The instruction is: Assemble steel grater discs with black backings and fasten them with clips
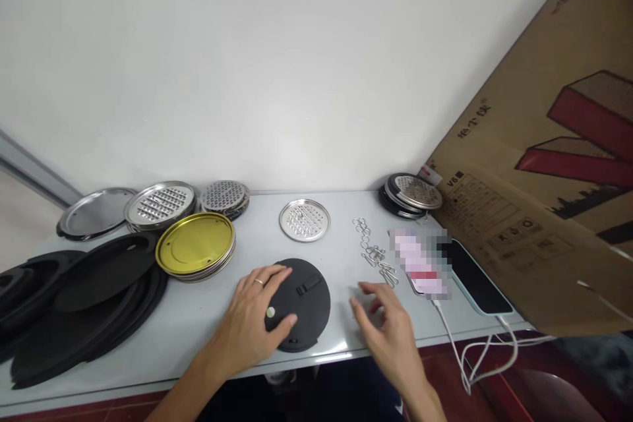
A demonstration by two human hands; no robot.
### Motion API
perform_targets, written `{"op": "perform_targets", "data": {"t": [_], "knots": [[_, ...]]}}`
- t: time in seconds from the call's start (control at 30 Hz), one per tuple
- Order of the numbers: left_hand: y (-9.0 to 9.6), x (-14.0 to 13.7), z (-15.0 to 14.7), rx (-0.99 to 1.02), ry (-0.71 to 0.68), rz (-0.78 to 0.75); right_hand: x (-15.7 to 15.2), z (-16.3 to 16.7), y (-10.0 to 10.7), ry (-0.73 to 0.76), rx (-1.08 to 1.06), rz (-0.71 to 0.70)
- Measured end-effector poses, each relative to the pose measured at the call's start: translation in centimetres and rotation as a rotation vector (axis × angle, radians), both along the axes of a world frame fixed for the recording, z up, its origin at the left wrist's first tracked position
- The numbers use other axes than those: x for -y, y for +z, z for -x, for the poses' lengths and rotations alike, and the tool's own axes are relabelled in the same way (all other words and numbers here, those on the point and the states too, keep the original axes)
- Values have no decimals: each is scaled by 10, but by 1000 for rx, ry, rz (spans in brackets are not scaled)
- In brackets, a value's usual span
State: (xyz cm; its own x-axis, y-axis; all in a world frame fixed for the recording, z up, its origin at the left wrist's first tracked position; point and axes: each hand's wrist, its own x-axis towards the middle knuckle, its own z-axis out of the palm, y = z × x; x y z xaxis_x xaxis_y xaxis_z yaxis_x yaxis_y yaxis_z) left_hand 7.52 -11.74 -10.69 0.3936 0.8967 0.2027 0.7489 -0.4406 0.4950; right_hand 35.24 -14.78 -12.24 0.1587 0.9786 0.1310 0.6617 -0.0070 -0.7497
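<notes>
A black round plate (pixel 309 313) with a small raised catch lies flat near the table's front edge. My left hand (pixel 254 316), with a ring on one finger, rests over its left side, thumb and fingers apart on the surface. To the right of the plate, my right hand (pixel 386 323) hovers with thumb and forefinger apart and the other fingers curled; nothing shows in it. Small metal rings (pixel 363 231) and bent wire clips (pixel 378 257) lie beyond that hand. Behind the black plate is a round metal grater disc (pixel 305 220).
Left stand stacked gold-topped discs (pixel 195 244), grater discs (pixel 161 203), a smaller grater stack (pixel 225 196) and large black plates (pixel 93 303). Right are another disc stack (pixel 410 194), two phones, one a pale-cased phone (pixel 477 277), white cables (pixel 465 362) and a cardboard box (pixel 534 211).
</notes>
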Motion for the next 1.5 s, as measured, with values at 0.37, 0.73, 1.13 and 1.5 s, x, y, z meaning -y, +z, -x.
{"op": "perform_targets", "data": {"t": [0.37, 0.73, 1.13, 1.5], "knots": [[-11, 8, 24, -156, -102, -13, -20, -56, -18, -99, 377, 61], [10, -2, 13, -122, -81, -26, -21, -61, -13, -21, 301, 119], [30, -78, -118, -266, -274, -58, -23, -69, -14, 55, 306, 273], [4, -138, -195, -391, -316, 39, -1, -70, -2, 24, 483, 274]]}}
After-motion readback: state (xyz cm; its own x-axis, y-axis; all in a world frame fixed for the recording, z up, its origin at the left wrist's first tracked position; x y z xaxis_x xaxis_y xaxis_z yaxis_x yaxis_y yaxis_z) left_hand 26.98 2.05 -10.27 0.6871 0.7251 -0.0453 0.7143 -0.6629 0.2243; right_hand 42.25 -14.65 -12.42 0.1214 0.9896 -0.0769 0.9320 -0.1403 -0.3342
